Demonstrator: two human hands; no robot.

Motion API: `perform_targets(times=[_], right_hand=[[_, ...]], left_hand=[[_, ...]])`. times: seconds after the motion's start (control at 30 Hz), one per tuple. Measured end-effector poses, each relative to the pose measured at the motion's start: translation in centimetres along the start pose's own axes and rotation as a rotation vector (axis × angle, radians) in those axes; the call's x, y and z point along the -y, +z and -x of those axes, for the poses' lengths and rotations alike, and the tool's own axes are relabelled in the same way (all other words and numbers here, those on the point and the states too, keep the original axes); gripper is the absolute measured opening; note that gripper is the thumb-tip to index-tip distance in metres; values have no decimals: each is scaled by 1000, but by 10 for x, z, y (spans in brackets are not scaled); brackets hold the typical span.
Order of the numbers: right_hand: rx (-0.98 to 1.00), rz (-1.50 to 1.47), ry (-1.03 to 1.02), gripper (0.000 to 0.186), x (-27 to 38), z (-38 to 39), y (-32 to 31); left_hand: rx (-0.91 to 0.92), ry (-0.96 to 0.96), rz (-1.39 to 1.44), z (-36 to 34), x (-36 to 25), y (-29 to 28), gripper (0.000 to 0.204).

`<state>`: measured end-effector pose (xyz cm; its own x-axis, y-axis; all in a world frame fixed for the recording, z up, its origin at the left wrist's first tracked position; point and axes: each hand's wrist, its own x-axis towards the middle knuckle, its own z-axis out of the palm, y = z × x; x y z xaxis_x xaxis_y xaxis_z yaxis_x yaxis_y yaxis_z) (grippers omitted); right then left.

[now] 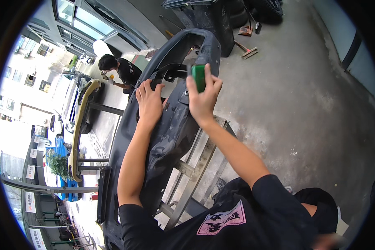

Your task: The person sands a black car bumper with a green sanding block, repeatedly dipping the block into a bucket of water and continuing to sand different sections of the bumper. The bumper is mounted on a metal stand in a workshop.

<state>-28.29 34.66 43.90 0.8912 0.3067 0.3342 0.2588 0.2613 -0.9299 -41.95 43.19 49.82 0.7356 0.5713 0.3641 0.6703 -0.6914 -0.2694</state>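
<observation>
A long dark grey car bumper [131, 137] lies on a metal stand [200, 164], its surface marked with scuffed, patchy areas. My left hand [149, 102] rests on it, fingers apart and lying over the side toward the left. To the right of that, my right hand [205, 98] grips a green block [198, 78], shaped like a sanding block, near the bumper's right edge. Whether the block's underside touches the bumper is hidden. A black curved strip [171, 71] shows in the bumper's opening, just beyond my hands.
Beyond the bumper stand a black bin [204, 21] and stacked tyres [266, 10]. A brush [249, 53] and a red dustpan [246, 31] lie on the floor. At left are a yellowish bumper [80, 125] on a stand, another person [127, 73] and parked cars [64, 104].
</observation>
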Motion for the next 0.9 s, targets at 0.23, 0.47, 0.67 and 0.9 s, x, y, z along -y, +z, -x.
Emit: perform_targets(times=[0.23, 0.47, 0.67, 0.9], right_hand=[[-38, -61, -1, 66, -9, -28, 3], [26, -87, -29, 65, -11, -43, -5], [-8, -51, -67, 69, -18, -56, -2], [23, -65, -125, 73, -12, -29, -5]], left_hand=[[-2, 16, 12, -6, -2, -4, 62], [-21, 44, 18, -5, -3, -5, 50], [-44, 43, 23, -7, -4, -8, 48], [-35, 6, 35, -3, -2, -7, 51]])
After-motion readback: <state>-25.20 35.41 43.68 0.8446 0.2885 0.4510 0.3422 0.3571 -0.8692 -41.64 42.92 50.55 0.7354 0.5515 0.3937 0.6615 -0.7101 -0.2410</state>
